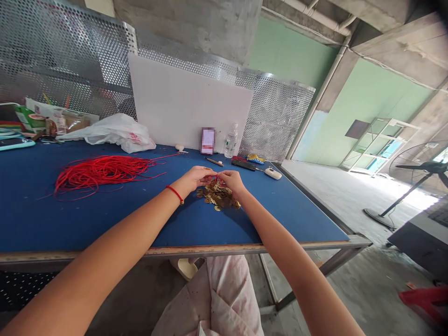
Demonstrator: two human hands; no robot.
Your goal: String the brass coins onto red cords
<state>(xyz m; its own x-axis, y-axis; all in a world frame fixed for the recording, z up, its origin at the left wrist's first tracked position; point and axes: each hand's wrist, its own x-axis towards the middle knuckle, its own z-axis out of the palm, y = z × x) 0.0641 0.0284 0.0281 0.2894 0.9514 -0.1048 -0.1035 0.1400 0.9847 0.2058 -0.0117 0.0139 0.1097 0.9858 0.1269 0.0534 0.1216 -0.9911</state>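
Observation:
My left hand [196, 179] and my right hand [231, 183] meet at the fingertips just above a loose pile of brass coins [217, 196]. A short bit of red cord [214, 180] shows between the fingers of both hands, though the fingers hide most of it. Further left on the blue table top [105, 219], well away from my hands, lies a tangled bundle of thin red cord [101, 172]. A red string bracelet [175, 193] circles my left wrist.
A white plastic bag [115, 133], snack packets [56, 119], a water bottle [230, 141] and a white board [185, 102] stand along the table's back. A black remote [243, 164] and a white computer mouse [273, 173] lie back right. The table's front edge [175, 249] runs below my forearms.

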